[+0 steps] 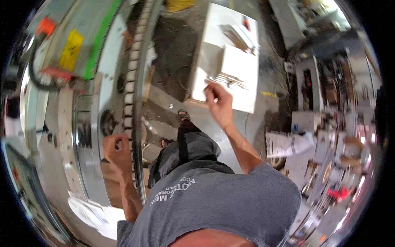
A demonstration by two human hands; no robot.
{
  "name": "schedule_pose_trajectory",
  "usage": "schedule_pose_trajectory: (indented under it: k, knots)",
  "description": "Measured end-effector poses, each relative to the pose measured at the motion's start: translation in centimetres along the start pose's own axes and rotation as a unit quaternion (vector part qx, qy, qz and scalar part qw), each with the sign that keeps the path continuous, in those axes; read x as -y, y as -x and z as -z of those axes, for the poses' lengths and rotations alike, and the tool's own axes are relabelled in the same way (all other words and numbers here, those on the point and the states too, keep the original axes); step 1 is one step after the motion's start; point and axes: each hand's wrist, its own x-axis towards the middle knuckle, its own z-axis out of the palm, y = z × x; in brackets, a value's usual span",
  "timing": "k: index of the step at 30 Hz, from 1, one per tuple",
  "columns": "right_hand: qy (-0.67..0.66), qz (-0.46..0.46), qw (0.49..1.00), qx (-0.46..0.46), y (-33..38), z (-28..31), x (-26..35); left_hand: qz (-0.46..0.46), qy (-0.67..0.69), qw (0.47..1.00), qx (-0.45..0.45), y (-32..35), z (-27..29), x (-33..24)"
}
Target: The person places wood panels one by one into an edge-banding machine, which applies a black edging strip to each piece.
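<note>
My left hand (116, 149) is loosely curled, thumb and finger forming a small ring, with nothing visible inside it. It hangs beside the row of pale rollers (128, 99) on the long conveyor edge. Ahead and to the right, my right hand (219, 101) shows over the near edge of a white-topped table (242, 101). Its fingers are bent inward and somewhat blurred; no held thing shows in them. Beyond that hand, a stack of white panels (238, 61) with brown edges lies on the table. Narrow pieces (242, 36) and a small red-and-black item (246, 23) lie farther back.
A machine with a green stripe (101, 39), a yellow label (71, 49) and a dark hose (33, 68) stands left. Printed paper sheets (288, 144) hang at the right, near cluttered shelves (329, 164). My shoe (183, 115) is on the grey floor between conveyor and table.
</note>
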Motion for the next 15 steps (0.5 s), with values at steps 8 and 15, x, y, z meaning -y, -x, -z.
schedule_pose_trajectory:
  k: [8, 15]
  knots:
    - [0.089, -0.181, 0.935, -0.291, -4.0, 19.0, -20.8, 0.047, 0.178, 0.961, 0.209, 3.7, -7.7, -3.7]
    - [0.057, -0.288, 0.946, -0.135, -6.0, 20.2, -21.2, 0.023, 0.14, 0.956, 0.257, 2.6, -10.1, -4.7]
